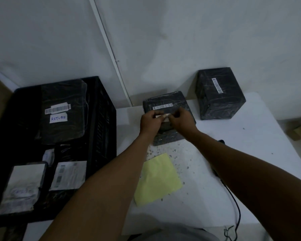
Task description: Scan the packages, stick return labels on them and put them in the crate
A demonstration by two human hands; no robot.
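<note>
A black wrapped package (167, 101) with a white barcode strip lies on the white table (250, 145) by the wall. Over its near half, my left hand (150, 121) and my right hand (182, 120) pinch a small white label (161, 116) between their fingertips. The label's text is hidden. A taller black package (219, 94) with a barcode stands to the right, apart from my hands. The black crate (104, 119) on the left holds several wrapped packages, and the top one (62, 110) carries a barcode and a RETURN label.
A yellow sheet of paper (157, 180) lies on the table between my forearms. A black cable (233, 206) runs along the table's right side under my right arm. A white wall with a vertical strip stands behind. Brown cardboard shows at the far left edge.
</note>
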